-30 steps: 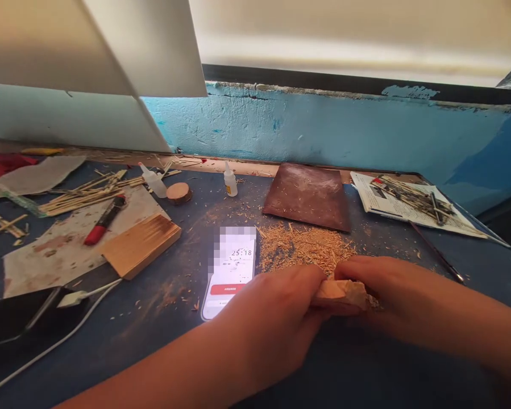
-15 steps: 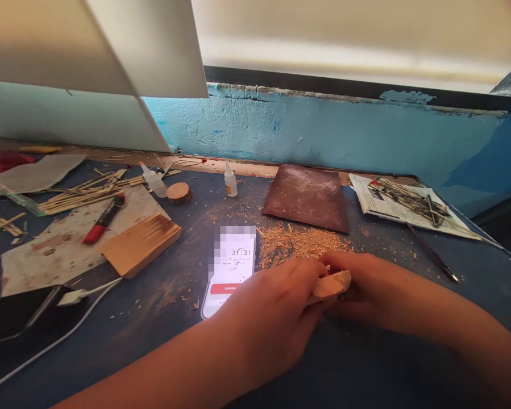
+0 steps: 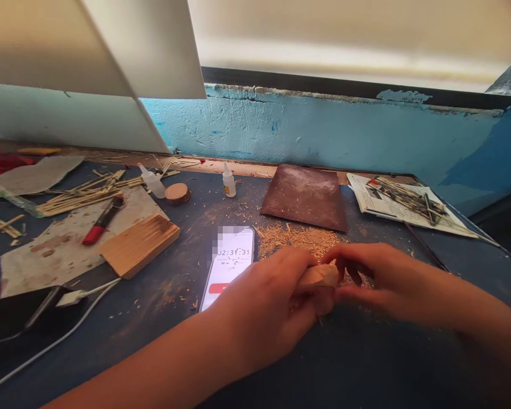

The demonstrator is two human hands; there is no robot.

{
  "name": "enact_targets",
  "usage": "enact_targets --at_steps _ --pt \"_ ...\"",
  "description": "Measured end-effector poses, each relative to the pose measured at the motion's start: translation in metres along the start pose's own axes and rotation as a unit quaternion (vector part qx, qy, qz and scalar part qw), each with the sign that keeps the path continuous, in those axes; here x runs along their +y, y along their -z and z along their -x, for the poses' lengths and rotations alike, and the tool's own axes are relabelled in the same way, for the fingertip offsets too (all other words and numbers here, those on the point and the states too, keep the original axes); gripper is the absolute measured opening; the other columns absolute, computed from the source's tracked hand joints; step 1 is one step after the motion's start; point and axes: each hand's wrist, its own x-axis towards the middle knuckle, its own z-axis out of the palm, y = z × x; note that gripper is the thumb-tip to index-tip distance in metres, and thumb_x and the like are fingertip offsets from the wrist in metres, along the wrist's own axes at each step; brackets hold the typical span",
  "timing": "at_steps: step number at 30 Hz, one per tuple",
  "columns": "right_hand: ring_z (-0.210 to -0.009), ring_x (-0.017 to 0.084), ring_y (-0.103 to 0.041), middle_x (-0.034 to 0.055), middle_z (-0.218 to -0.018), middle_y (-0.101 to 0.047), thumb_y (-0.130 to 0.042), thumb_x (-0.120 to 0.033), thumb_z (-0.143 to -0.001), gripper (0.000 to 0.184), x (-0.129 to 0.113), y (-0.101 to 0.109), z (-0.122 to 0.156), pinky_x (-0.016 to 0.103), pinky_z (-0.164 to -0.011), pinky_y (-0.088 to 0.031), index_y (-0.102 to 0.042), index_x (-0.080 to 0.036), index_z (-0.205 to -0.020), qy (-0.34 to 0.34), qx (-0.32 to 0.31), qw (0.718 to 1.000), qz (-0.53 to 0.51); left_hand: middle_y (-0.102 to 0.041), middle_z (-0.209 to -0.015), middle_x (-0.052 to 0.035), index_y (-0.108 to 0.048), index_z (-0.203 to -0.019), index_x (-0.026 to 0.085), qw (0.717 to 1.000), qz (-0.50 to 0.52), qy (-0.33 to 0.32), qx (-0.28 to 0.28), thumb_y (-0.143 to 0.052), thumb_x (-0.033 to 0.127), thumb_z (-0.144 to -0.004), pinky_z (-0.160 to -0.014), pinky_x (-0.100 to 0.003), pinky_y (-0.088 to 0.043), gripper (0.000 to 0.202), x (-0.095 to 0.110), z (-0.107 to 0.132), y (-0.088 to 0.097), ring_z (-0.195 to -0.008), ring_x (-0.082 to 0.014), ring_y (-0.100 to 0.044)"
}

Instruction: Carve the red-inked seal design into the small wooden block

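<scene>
Both my hands meet over a small pale piece of wood point(image 3: 320, 276) just above the dark blue tabletop point(image 3: 161, 318). My left hand point(image 3: 266, 307) wraps around its near end, fingers closed on it. My right hand point(image 3: 368, 278) touches the far end with thumb and fingertips pinched at it; whether it also holds a small tool I cannot make out. A heap of wood shavings point(image 3: 300, 240) lies just behind the hands. A lit phone point(image 3: 228, 264) showing a timer lies flat just left of my left hand.
Brown leather-like mat point(image 3: 304, 196) behind the shavings. Newspaper with thin metal bits point(image 3: 402, 201) at back right. Wooden block point(image 3: 139, 244), red-handled knife point(image 3: 98, 221), bundle of thin sticks point(image 3: 84, 190), two glue bottles point(image 3: 228, 180), wooden disc point(image 3: 177, 193), cable and plug point(image 3: 74, 298) at left.
Both hands with the wood piece have shifted slightly left and toward the far side. My right hand's fingers have loosened from a full grip to a fingertip pinch on the piece.
</scene>
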Motion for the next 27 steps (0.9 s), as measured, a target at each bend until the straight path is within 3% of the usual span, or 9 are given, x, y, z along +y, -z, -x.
enact_targets --at_steps 4,7,9,13,17,21,24,27 --pt "-0.068 0.016 -0.052 0.0024 -0.078 -0.064 -0.06 -0.055 -0.098 0.034 -0.008 0.01 0.008 0.03 -0.06 -0.041 -0.074 -0.025 -0.095 0.041 0.088 0.983 -0.155 -0.067 -0.086 0.0005 -0.051 -0.096 0.025 0.999 -0.022 0.023 -0.017 -0.057 0.017 -0.086 -0.061 -0.031 -0.045 0.014 -0.002 -0.001 0.005 -0.074 -0.0186 -0.064" --pt "-0.066 0.018 -0.05 0.0031 -0.064 -0.053 -0.048 -0.064 -0.1 0.055 -0.017 0.009 0.012 0.035 -0.065 -0.044 -0.067 -0.024 -0.068 0.113 0.144 0.924 -0.335 -0.069 -0.091 -0.0026 -0.051 -0.095 0.025 0.999 -0.032 0.008 -0.041 -0.055 0.019 -0.088 -0.059 -0.032 -0.045 0.01 0.0 -0.001 0.005 -0.075 -0.0201 -0.065" --pt "-0.058 0.018 -0.044 0.0017 -0.053 -0.039 -0.035 -0.062 -0.103 0.062 -0.023 0.004 0.012 0.036 -0.062 -0.043 -0.057 -0.024 -0.059 0.139 0.141 0.886 -0.42 -0.071 -0.097 -0.0053 -0.054 -0.097 0.023 0.997 -0.051 -0.032 -0.047 -0.052 0.019 -0.091 -0.06 -0.033 -0.046 0.007 0.003 -0.001 0.003 -0.077 -0.0208 -0.066" --pt "-0.053 0.019 -0.036 -0.0009 -0.049 -0.021 -0.032 -0.048 -0.104 0.049 -0.032 -0.009 0.005 0.036 -0.058 -0.041 -0.049 -0.024 -0.064 0.128 0.128 0.87 -0.459 -0.073 -0.106 -0.0071 -0.059 -0.114 0.02 0.992 -0.087 -0.082 -0.038 -0.047 0.014 -0.095 -0.069 -0.034 -0.051 0.023 0.004 0.002 -0.001 -0.089 -0.0234 -0.069" --pt "-0.053 0.017 -0.031 -0.0031 -0.052 -0.019 -0.039 -0.039 -0.101 0.035 -0.031 -0.019 -0.003 0.034 -0.056 -0.035 -0.06 -0.025 -0.076 0.144 0.15 0.829 -0.519 -0.072 -0.111 -0.0072 -0.053 -0.13 0.021 0.993 -0.065 -0.094 -0.002 -0.048 0.018 -0.099 -0.076 -0.036 -0.055 0.031 -0.001 0.003 -0.004 -0.093 -0.0234 -0.07" --pt "-0.055 0.016 -0.031 -0.0039 -0.053 -0.022 -0.043 -0.029 -0.096 0.026 -0.026 -0.022 -0.008 0.033 -0.059 -0.032 -0.066 -0.023 -0.085 0.181 0.157 0.778 -0.581 -0.069 -0.097 -0.0032 -0.057 -0.107 0.022 0.998 -0.045 -0.049 0.006 -0.055 0.017 -0.089 -0.071 -0.033 -0.052 0.019 -0.003 0.0 0.0 -0.083 -0.0208 -0.066" --pt "-0.054 0.015 -0.032 -0.004 -0.056 -0.026 -0.047 -0.029 -0.093 0.022 -0.025 -0.025 -0.011 0.033 -0.058 -0.03 -0.066 -0.022 -0.085 0.185 0.128 0.771 -0.596 -0.065 -0.091 -0.0031 -0.056 -0.095 0.022 0.998 -0.056 -0.005 -0.032 -0.061 0.024 -0.086 -0.066 -0.032 -0.047 0.01 -0.005 -0.006 0.006 -0.078 -0.0206 -0.061" --pt "-0.053 0.013 -0.03 -0.0044 -0.057 -0.027 -0.051 -0.035 -0.093 0.023 -0.025 -0.031 -0.015 0.031 -0.055 -0.027 -0.064 -0.021 -0.081 0.176 0.118 0.768 -0.604 -0.062 -0.081 -0.001 -0.054 -0.085 0.023 0.995 -0.062 0.024 -0.074 -0.065 0.033 -0.087 -0.06 -0.03 -0.04 0.015 -0.012 -0.011 0.011 -0.07 -0.0189 -0.055"
